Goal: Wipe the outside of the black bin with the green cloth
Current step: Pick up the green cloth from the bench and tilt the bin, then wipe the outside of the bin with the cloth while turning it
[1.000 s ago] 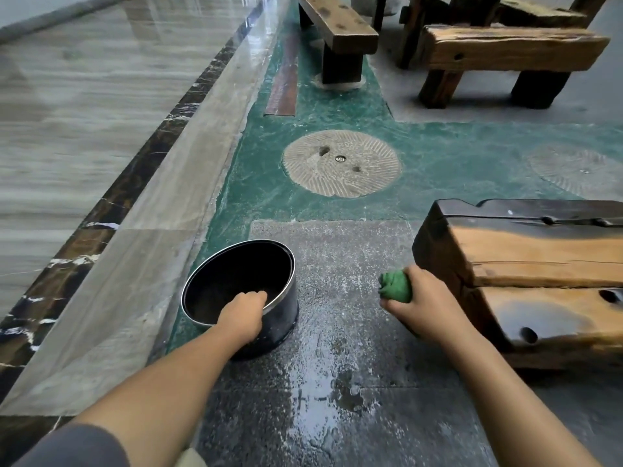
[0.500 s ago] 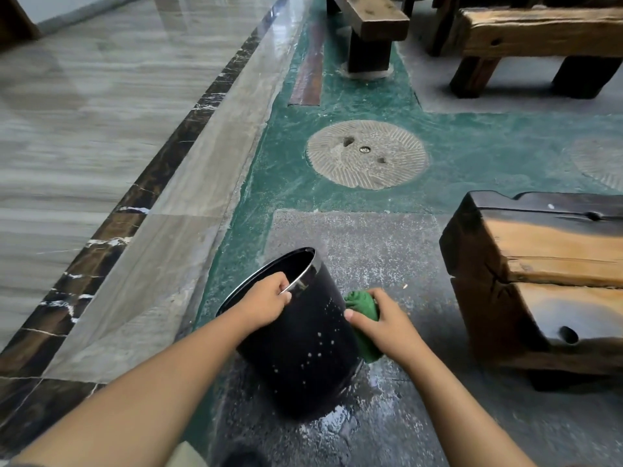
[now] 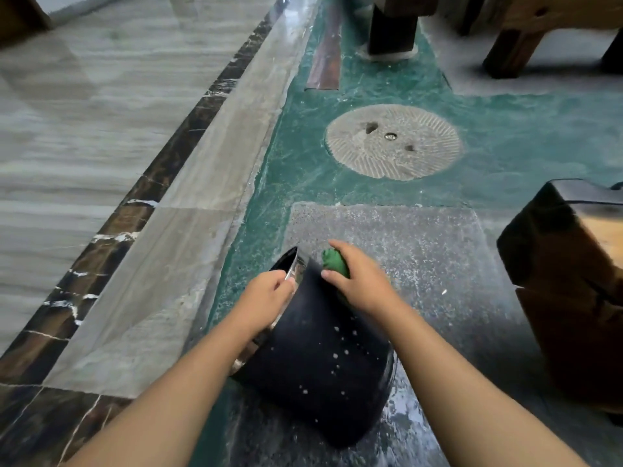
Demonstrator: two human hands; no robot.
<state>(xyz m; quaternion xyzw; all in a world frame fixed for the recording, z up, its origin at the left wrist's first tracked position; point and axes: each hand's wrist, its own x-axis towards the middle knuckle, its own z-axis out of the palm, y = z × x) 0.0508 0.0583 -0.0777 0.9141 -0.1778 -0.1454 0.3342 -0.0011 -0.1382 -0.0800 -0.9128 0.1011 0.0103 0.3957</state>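
**On the wet floor: bin tipped so its side can be wiped**

Low in the centre of the view, at about 6 o'clock, the black bin (image 3: 323,358) is held tilted on the wet grey floor (image 3: 421,251), its mouth turned away toward 11 o'clock and its base resting near the person. The tilt appears deliberate: with the bin leaned over, the broad dark wall is turned upward and brought within reach of the cloth, which an upright bin would not allow so easily.

The left hand (image 3: 266,298) is closed on the shiny metal rim (image 3: 295,264) at the bin's 10 o'clock edge, fingers curled over the lip. This grip is judged to serve as an anchor, so that the bin is kept from rolling or sliding while pressure is applied to its side.

The right hand (image 3: 357,281) is closed around the green cloth (image 3: 333,261), which is bunched into a wad and pressed against the upper wall just below the rim, at roughly 1 o'clock on the bin. Only part of the cloth shows past the fingers.

Pale specks and droplets are scattered over the lower wall, so most of the outside is judged not yet cleaned. A dark wooden block (image 3: 566,281) stands well apart at 3 o'clock, and a round carved stone disc (image 3: 394,143) is set into the green floor at 12 o'clock; neither is touched.
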